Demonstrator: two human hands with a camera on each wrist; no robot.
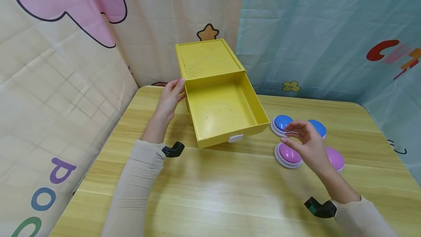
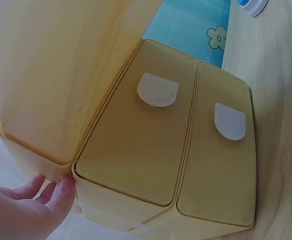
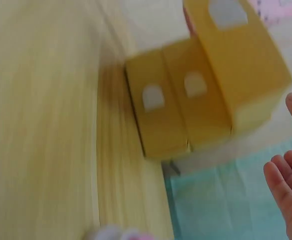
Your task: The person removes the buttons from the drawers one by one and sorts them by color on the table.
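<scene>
A yellow three-tier drawer cabinet (image 1: 210, 59) stands on the table with its top drawer (image 1: 227, 109) pulled far out, its bare bottom facing me. The two lower drawers (image 2: 131, 122) are closed, each with a pale tab handle (image 2: 158, 90). My left hand (image 1: 169, 98) touches the cabinet's left side near the top front corner, fingertips against the side wall. To the right, my right hand (image 1: 307, 143) hovers with loosely bent fingers, holding nothing. It overlaps the group of dome buttons: a blue button (image 1: 283, 123) and a pink button (image 1: 289, 153) show left of it.
Another blue button (image 1: 318, 128) and another pink button (image 1: 335, 159) sit just right of my right hand, partly hidden by it. The wooden table (image 1: 210, 189) ends at a printed curtain (image 1: 296, 28) behind the cabinet. More printed cloth (image 1: 49, 94) hangs on the left.
</scene>
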